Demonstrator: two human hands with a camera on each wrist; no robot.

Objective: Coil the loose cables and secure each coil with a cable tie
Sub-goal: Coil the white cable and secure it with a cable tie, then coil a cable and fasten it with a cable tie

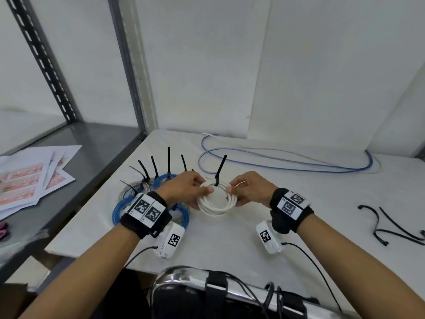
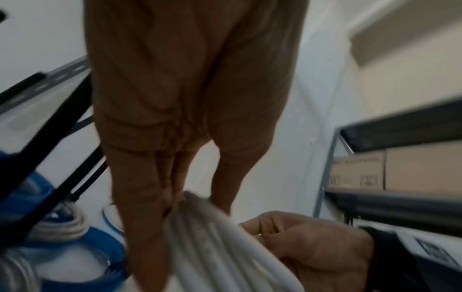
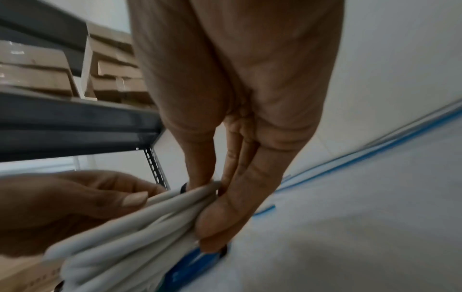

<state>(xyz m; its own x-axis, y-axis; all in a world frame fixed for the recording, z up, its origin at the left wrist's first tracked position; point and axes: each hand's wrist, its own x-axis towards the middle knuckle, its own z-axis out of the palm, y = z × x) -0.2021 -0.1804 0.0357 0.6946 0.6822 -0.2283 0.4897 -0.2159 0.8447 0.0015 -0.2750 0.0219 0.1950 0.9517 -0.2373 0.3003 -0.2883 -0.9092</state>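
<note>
Head view: the white cable coil (image 1: 217, 201) sits at the middle of the white counter (image 1: 230, 238), its ring lying roughly flat. A black cable tie (image 1: 219, 171) is cinched round the coil's far side, and its free tail stands up and leans slightly right, away from the person. The left hand (image 1: 184, 188) grips the coil's left side with fingers curled round the strands; the right hand (image 1: 251, 188) pinches the coil's right side. Left of the hands lie several tied coils (image 1: 147, 192), blue and grey, their black tie tails pointing up and away. A loose blue cable (image 1: 299, 163) runs in a long loop across the far part of the counter, its length going left to right. 3 or so spare black ties (image 1: 391, 229) lie flat at the right edge. Papers (image 1: 30, 178) rest on the grey shelf (image 1: 92, 143) to the left.

Left wrist view: blurred; the left hand's fingers (image 2: 150, 197) and thumb close on the white strands (image 2: 212, 237), which run down and to the right. The right hand (image 2: 312, 247) holds the other side. Blue coils (image 2: 75, 247) lie just beside.

Right wrist view: the right hand's fingers (image 3: 237, 197) and thumb are clamped on the white strands (image 3: 150, 227), which run down to the left toward the left hand (image 3: 62, 207). Cardboard boxes (image 3: 37, 67) sit on shelving behind.
</note>
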